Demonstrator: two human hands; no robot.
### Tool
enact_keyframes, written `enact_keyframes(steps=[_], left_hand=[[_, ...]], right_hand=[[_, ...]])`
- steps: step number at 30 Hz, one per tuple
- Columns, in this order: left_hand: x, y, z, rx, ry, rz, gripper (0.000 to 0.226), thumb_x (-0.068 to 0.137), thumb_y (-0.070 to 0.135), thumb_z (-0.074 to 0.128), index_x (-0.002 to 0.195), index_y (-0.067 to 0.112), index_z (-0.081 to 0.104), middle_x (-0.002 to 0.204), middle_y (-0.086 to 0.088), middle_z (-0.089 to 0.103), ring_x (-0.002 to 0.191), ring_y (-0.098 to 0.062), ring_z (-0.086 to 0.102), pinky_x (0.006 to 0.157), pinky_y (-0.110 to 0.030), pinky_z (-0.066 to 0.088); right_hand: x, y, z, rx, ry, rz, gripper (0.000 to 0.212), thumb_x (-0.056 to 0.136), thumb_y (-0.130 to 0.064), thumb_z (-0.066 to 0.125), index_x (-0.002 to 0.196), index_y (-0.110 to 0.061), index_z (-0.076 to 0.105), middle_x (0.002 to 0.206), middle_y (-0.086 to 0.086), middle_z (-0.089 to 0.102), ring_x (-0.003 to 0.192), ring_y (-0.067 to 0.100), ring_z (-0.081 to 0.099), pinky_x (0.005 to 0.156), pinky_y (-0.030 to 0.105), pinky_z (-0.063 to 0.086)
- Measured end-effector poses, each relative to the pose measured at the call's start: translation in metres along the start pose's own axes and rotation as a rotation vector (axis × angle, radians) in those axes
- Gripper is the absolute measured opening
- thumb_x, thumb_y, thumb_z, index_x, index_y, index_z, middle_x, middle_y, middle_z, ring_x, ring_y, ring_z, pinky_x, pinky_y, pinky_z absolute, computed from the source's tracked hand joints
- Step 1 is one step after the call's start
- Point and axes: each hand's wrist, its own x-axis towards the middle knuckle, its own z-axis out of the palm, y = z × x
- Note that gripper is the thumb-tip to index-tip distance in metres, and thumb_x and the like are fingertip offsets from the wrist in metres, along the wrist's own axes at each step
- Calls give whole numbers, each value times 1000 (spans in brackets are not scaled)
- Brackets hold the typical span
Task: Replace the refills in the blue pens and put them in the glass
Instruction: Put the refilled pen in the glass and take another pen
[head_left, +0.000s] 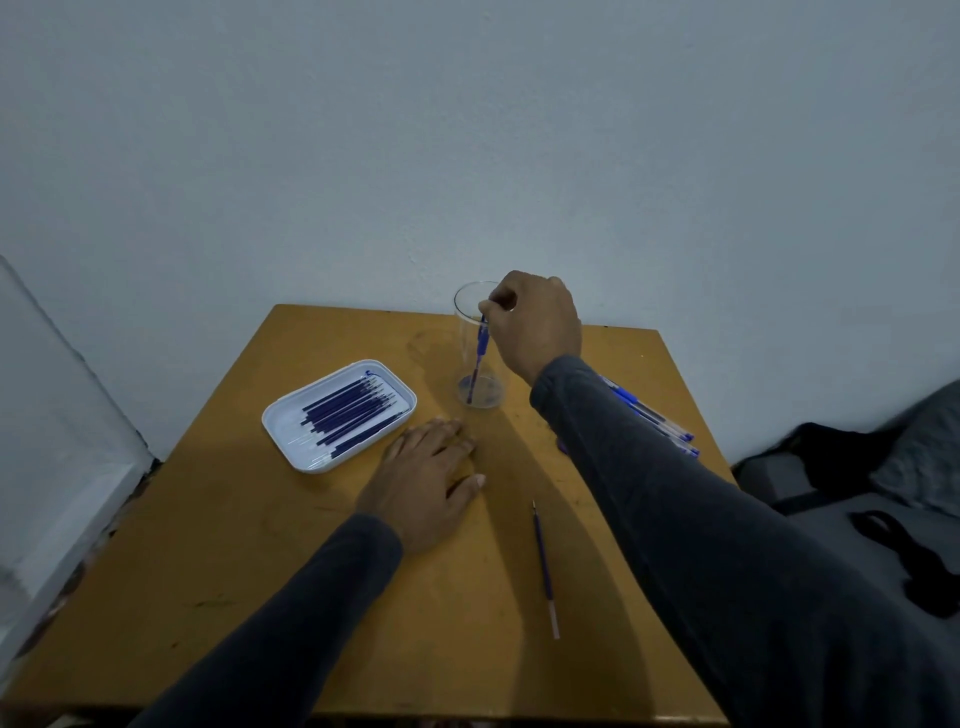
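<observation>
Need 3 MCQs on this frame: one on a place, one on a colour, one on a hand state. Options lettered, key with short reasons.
1. Where does the loose refill lie?
A) in the white tray
B) on the table, near the front
C) in the glass

2. What colour is the tray holding the spare refills?
A) white
B) red
C) black

3. What is the right hand doing?
A) resting flat on the table
B) pinching a blue pen at the glass
C) lifting the tray

Key: 1 B, it lies alone on the table toward the person. 2 A, its rim is white. 3 B, fingers pinch the pen's top, tip down in the glass; the left hand lies flat.
</observation>
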Motion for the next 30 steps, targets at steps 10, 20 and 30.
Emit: enact_keyframes(steps=[10,20,30], left_hand=[[0,-1,3,9,10,15,60,101,59,34,154,32,35,165,10,20,153,-12,10,123,-36,5],[0,3,-2,3,-11,-2,58,101,58,37,152,31,38,164,8,24,153,-13,13,125,-39,11],[0,2,-2,9,-16,-2,60,100,61,36,153,32,37,164,8,25,152,-13,15,125,-41,14]], right_hand=[[-22,15,-15,193,127,-4,17,99,-25,63,104,-16,77,103,-2,70,89,8,61,77,13,45],[-102,79,-28,-362,-289,227,25,101,-25,60,123,-16,63,122,7,60,105,22,60,92,40,56],[-121,94,-20,-484,-299,191,33,101,-14,60,134,-13,55,137,12,48,114,23,56,97,37,52]])
